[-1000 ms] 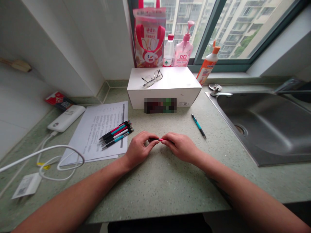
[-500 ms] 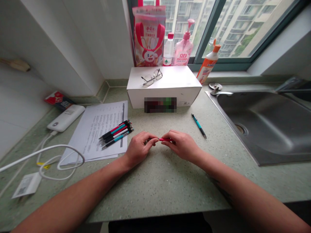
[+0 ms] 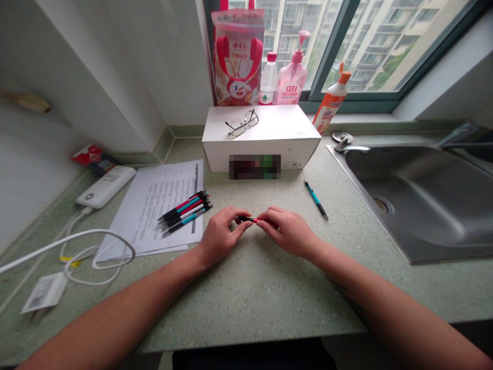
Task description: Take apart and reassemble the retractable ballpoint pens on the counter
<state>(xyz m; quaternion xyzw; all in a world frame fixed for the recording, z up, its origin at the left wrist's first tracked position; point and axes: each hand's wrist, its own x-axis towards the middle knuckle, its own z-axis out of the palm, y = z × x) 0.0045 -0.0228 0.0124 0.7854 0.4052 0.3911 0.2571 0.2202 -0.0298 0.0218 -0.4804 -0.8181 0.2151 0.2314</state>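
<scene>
A red and black pen (image 3: 256, 220) lies level between my two hands, just above the counter. My right hand (image 3: 287, 228) closes its fingers round the red barrel, hiding that end. My left hand (image 3: 220, 234) has the black end between its index finger and thumb, with the thumb a little lower so the black part shows. To the left, several pens (image 3: 185, 213) in red, blue, white and black lie in a bunch on printed sheets (image 3: 138, 216). On the right, a single blue and black pen (image 3: 316, 200) rests on the counter.
A white box (image 3: 262, 123) with eyeglasses (image 3: 243, 124) on top stands behind my hands. A sink (image 3: 416, 200) is at the right. Left are a white power bank (image 3: 107, 187), a cable (image 3: 96, 234) and a charger (image 3: 44, 292). Bottles (image 3: 291, 82) line the window.
My left thumb has shifted down and off the pen's front, so more of the black part is visible. My right hand keeps its hold on the red barrel.
</scene>
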